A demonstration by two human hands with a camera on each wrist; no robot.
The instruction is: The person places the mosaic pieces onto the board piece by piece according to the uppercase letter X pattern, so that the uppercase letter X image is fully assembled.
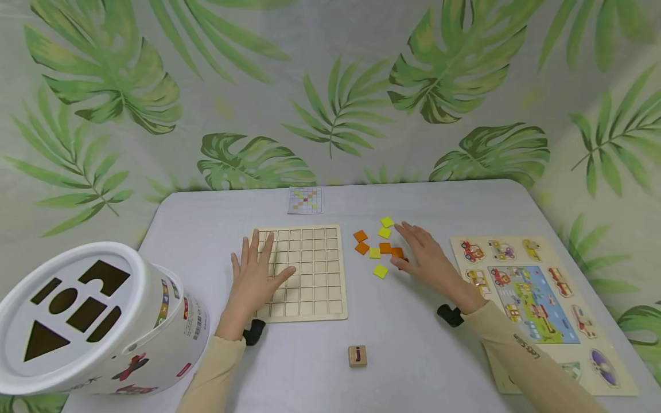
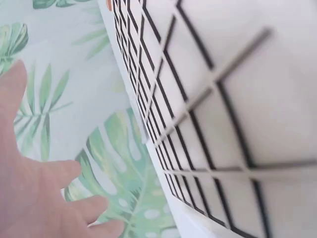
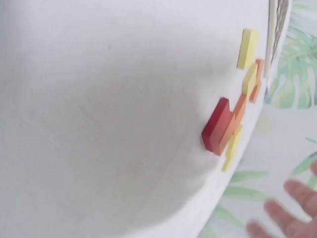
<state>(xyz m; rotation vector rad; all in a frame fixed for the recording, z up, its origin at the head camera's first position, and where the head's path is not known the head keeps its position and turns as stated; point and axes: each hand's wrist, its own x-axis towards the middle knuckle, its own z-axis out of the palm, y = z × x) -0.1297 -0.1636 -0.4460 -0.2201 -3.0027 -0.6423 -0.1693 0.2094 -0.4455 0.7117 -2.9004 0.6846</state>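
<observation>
My left hand point(image 1: 254, 276) spreads its fingers over the left side of a wooden grid board point(image 1: 315, 269), holding nothing. In the left wrist view the board's dark grooves point(image 2: 213, 171) fill the right side, with the fingers apart from it. To the board's right, my right hand point(image 1: 432, 265) hovers with extended fingers beside loose square tiles. They include yellow tiles point(image 1: 380, 271), orange tiles point(image 1: 360, 236) and a red tile point(image 3: 216, 124). The thumb partly covers the red one in the head view. A small printed card point(image 1: 305, 201) with a coloured X pattern lies behind the board.
A white bucket point(image 1: 193, 321) with a shape-hole lid point(image 1: 116, 275) stands at the left. A wooden vehicle puzzle point(image 1: 467, 252) lies on the right, partly under the right forearm. One letter cube point(image 1: 357, 356) sits near the front. Leaf-print cloth point(image 1: 351, 166) hangs behind the table.
</observation>
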